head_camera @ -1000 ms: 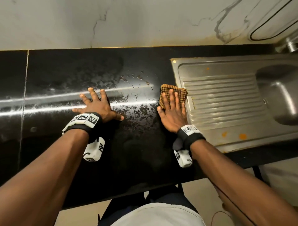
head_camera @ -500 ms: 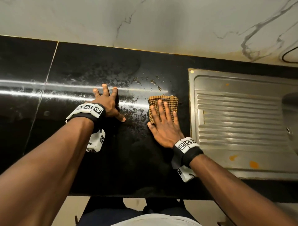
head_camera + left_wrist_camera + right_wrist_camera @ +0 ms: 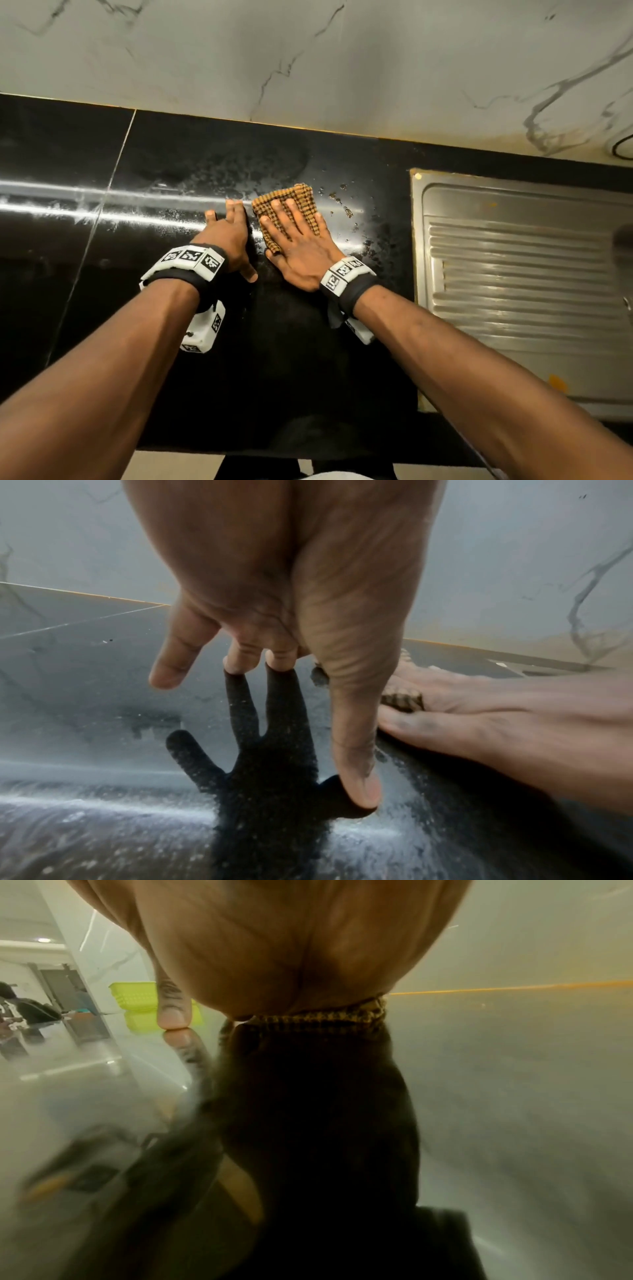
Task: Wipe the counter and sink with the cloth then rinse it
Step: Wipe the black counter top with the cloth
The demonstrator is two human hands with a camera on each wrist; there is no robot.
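both hands lie spread on the counter (image 3: 171,164), right hand (image 3: 301,250) pressing the cloth (image 3: 291,202), left hand (image 3: 227,240) beside it.

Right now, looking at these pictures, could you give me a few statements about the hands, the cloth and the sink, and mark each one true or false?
1. The right hand presses flat on the cloth. True.
2. The cloth lies on the metal sink. False: it lies on the black counter, left of the sink.
3. The left hand rests on the counter beside the cloth. True.
4. The left hand grips a sponge. False: it holds nothing.
5. Small specks dot the counter just right of the cloth. True.
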